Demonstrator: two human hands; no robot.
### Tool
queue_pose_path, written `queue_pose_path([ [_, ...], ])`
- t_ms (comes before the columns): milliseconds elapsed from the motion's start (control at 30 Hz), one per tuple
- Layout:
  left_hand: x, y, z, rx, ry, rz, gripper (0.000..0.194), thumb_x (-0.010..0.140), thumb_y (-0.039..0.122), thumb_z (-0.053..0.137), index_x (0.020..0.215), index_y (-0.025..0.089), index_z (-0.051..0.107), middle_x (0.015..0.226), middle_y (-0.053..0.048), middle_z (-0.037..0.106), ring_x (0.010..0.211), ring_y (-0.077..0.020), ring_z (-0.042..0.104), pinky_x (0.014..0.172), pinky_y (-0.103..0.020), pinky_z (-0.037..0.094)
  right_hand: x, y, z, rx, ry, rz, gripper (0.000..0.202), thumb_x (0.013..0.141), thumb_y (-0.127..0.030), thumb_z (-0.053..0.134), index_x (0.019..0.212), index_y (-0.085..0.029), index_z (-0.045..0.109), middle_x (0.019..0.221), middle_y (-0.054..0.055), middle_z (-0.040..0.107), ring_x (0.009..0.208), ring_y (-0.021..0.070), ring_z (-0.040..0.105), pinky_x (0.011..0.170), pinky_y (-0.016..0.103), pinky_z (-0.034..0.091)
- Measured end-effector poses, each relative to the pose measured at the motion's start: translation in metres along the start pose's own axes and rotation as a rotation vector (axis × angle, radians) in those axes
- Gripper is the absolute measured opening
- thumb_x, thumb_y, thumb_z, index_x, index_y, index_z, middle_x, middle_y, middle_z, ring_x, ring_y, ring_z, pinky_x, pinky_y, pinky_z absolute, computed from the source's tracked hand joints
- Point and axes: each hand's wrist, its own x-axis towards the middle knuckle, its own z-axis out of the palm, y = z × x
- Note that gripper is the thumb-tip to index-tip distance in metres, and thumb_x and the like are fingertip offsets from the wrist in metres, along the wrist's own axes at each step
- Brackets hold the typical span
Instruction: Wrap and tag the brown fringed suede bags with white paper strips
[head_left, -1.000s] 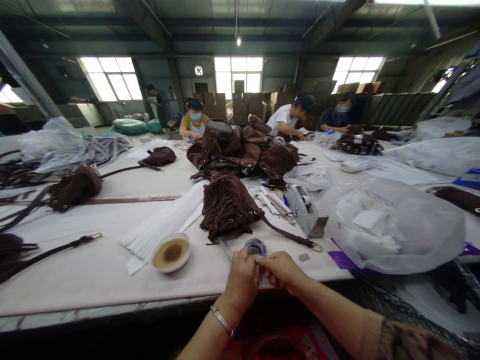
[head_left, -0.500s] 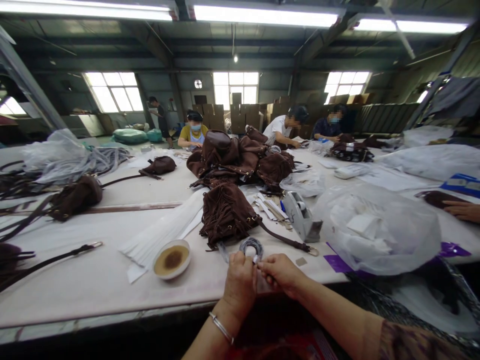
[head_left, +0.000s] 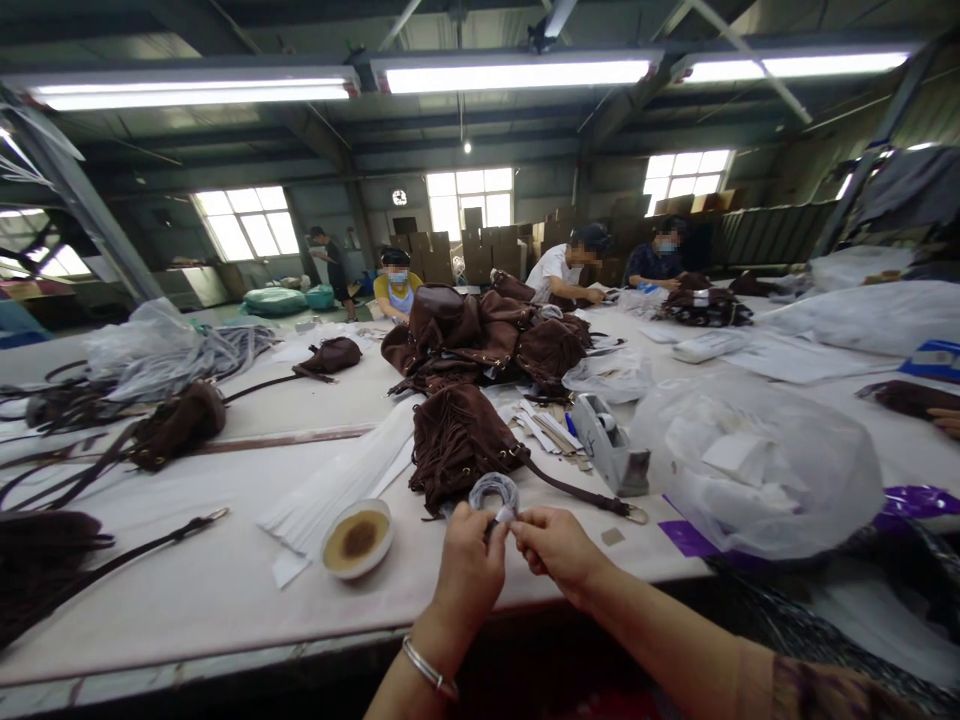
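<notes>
At the table's front edge, my left hand is closed around the lower end of a coiled strap, which looks wrapped in clear plastic. A small whitish piece, maybe tape or paper, sits where the coil is gathered. My right hand pinches right beside that piece; its fingertips hide what lies between them. Just beyond the coil lies a dark brown fringed bag, its strap stretching right to a metal clasp.
Left of my hands stands a bowl of brownish stuff, beside white paper strips. A tape dispenser and a clear plastic bag are at right. Brown bags are heaped behind. Several people work across the table.
The view has tilted up slightly, so the scene sits lower. My hands stay together at the coil, which shows slightly more turned, with the whitish piece at its lower right.
</notes>
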Motion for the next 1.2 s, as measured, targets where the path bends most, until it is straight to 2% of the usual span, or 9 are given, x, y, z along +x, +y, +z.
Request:
queue_pose_path([
  [133,0.009,0.004,-0.024,-0.158,-0.058,-0.154,0.028,0.092,0.037,0.056,0.081,0.018,0.074,0.077,-0.003,0.055,0.076,-0.0187,0.054,0.072,-0.031,0.041,0.003,-0.003,0.011,0.039,-0.004,-0.202,0.043,0.064,-0.053,0.079,0.065,-0.016,0.058,0.052,-0.005,0.053,0.041,0.0056,0.039,0.041,0.022,0.025],
  [300,0.012,0.001,-0.042,-0.496,-0.166,-0.334,0.034,0.086,0.047,0.063,0.081,0.015,0.072,0.07,-0.001,0.055,0.064,-0.0131,0.047,0.06,-0.026,0.035,0.007,-0.007,0.018,-0.029,-0.048,-0.347,0.039,0.072,-0.051,0.077,0.065,-0.016,0.06,0.054,-0.004,0.055,0.046,0.0078,0.041,0.045,0.023,0.029],
  [467,0.01,0.0,-0.05,-0.918,-0.265,-0.468,0.04,0.08,0.051,0.071,0.081,0.011,0.068,0.064,0.002,0.05,0.056,-0.0077,0.035,0.053,-0.024,0.022,0.014,-0.011,0.018,-0.059,-0.149,-0.403,0.036,0.074,-0.047,0.077,0.067,-0.016,0.063,0.054,-0.004,0.054,0.049,0.0082,0.039,0.048,0.024,0.029],
  [633,0.007,-0.004,-0.055,-1.065,-0.319,-0.479,0.045,0.076,0.053,0.074,0.084,0.01,0.068,0.069,-0.001,0.054,0.058,-0.0076,0.037,0.053,-0.023,0.022,0.011,-0.018,0.023,-0.068,-0.259,-0.422,0.029,0.078,-0.043,0.073,0.076,-0.015,0.068,0.058,-0.003,0.053,0.051,0.0084,0.039,0.05,0.024,0.029],
  [733,0.005,-0.01,-0.053,-0.99,-0.358,-0.446,0.047,0.079,0.058,0.07,0.085,0.012,0.066,0.069,-0.001,0.056,0.057,-0.0081,0.039,0.053,-0.023,0.025,0.006,-0.015,0.029,-0.097,-0.25,-0.396,0.022,0.081,-0.037,0.068,0.075,-0.015,0.066,0.06,-0.003,0.055,0.053,0.009,0.04,0.051,0.024,0.029],
  [900,-0.004,-0.005,-0.057,-0.525,-0.374,-0.231,0.045,0.09,0.058,0.057,0.08,0.016,0.069,0.074,-0.002,0.057,0.066,-0.0129,0.049,0.061,-0.026,0.037,0.005,0.004,0.016,-0.343,-0.158,-0.379,0.017,0.082,-0.025,0.058,0.068,-0.017,0.062,0.058,-0.002,0.057,0.054,0.0123,0.048,0.052,0.024,0.034],
  [1000,-0.014,0.003,-0.062,-0.3,-0.37,-0.1,0.042,0.096,0.049,0.051,0.075,0.018,0.07,0.086,-0.005,0.06,0.083,-0.0174,0.056,0.075,-0.028,0.042,0.016,0.005,-0.021,-0.739,0.006,-0.568,0.021,0.087,-0.021,0.05,0.075,-0.018,0.068,0.072,0.004,0.067,0.071,0.0187,0.06,0.069,0.029,0.044],
  [1067,-0.021,0.004,-0.058,-0.204,-0.4,-0.023,0.036,0.096,0.044,0.051,0.079,0.02,0.071,0.092,-0.007,0.06,0.087,-0.0192,0.057,0.078,-0.03,0.043,0.028,0.001,-0.052,-0.968,0.174,-0.683,0.025,0.09,-0.021,0.047,0.093,-0.017,0.071,0.092,0.01,0.071,0.091,0.0241,0.063,0.086,0.035,0.046],
  [1200,-0.029,-0.01,-0.035,-0.022,-0.528,0.177,0.022,0.091,0.036,0.057,0.091,0.022,0.074,0.095,-0.01,0.063,0.086,-0.0217,0.058,0.075,-0.032,0.043,0.054,0.0,-0.1,-1.391,0.335,-0.513,0.045,0.084,-0.016,0.057,0.128,-0.01,0.062,0.127,0.02,0.064,0.12,0.035,0.055,0.103,0.046,0.039],
])
